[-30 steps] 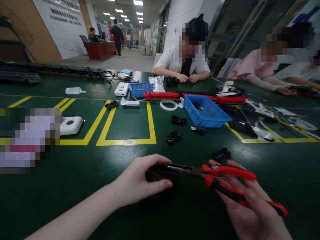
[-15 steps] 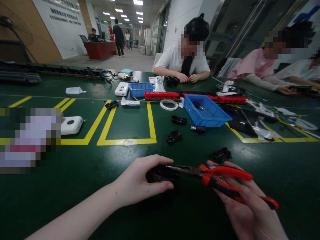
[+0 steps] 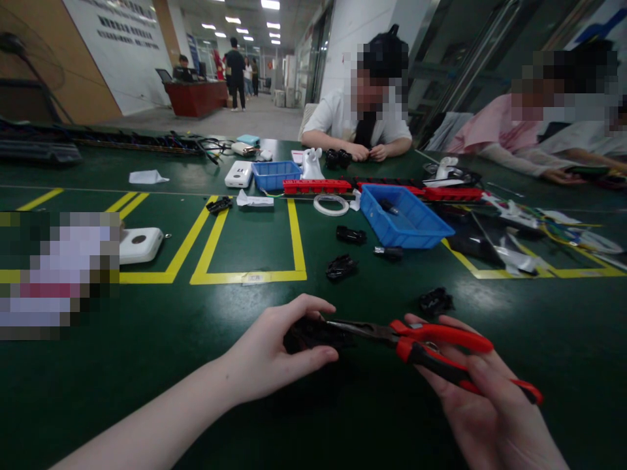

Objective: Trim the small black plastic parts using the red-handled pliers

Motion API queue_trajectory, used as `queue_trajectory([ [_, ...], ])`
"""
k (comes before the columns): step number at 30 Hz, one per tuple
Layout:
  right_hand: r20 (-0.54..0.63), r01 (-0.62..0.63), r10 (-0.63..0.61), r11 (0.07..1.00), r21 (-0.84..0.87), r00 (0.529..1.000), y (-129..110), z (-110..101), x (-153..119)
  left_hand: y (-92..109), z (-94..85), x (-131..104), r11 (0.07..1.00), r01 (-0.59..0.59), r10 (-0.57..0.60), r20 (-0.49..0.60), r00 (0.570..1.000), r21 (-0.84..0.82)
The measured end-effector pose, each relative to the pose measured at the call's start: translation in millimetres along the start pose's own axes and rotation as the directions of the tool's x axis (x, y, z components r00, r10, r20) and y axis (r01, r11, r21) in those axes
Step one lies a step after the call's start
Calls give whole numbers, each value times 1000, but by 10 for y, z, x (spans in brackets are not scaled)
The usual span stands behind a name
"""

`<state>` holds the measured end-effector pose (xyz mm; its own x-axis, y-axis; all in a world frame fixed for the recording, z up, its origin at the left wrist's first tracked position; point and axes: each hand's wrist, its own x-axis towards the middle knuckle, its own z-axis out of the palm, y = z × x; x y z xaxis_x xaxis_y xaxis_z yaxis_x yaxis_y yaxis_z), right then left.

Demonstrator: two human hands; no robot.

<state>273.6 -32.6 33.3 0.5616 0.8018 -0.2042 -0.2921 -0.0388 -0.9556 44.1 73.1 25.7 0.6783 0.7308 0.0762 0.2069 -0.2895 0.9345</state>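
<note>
My left hand [image 3: 279, 352] is closed around a black plastic part [image 3: 316, 333], thumb on the near side and index finger over the far side. My right hand [image 3: 484, 398] grips red-and-black needle-nose pliers [image 3: 435, 352] by the handles. The plier jaws reach left and meet the black part near my left fingertips; whether they pinch it I cannot tell. Just beyond my right hand lies a similar black part [image 3: 435, 301]. Farther out rest more black parts [image 3: 341, 267] and a small black-and-silver cylindrical piece [image 3: 388, 252].
A blue bin [image 3: 406, 219] stands beyond my hands, a smaller blue bin [image 3: 277, 175] behind it. Red strips [image 3: 317, 187] and a tape roll [image 3: 331, 205] lie mid-table. At left is a white device [image 3: 141, 245]. A co-worker [image 3: 362, 124] sits opposite, others at right.
My left hand has shifted slightly, its index finger lifting a little off the black part's far side. The pliers have barely moved.
</note>
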Motion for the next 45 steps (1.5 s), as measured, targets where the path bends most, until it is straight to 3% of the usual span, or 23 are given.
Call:
queue_trajectory([
  [21,-20,-6,6,1000,0,1000,23,14,12,5,-5,13,1000,-20,20,20,1000,-12],
  [33,24,184,-183,980,-71,983,-40,54,-59,-7,-10,1,988,30,-28,16,999,-152],
  [41,8,102,-102,992,-71,995,-2,38,-60,1,-19,6,992,9,-8,4,1000,-124],
  [45,-55,0,-2,1000,-27,999,-41,113,-79,-7,-23,10,995,-15,15,1,1000,-95],
])
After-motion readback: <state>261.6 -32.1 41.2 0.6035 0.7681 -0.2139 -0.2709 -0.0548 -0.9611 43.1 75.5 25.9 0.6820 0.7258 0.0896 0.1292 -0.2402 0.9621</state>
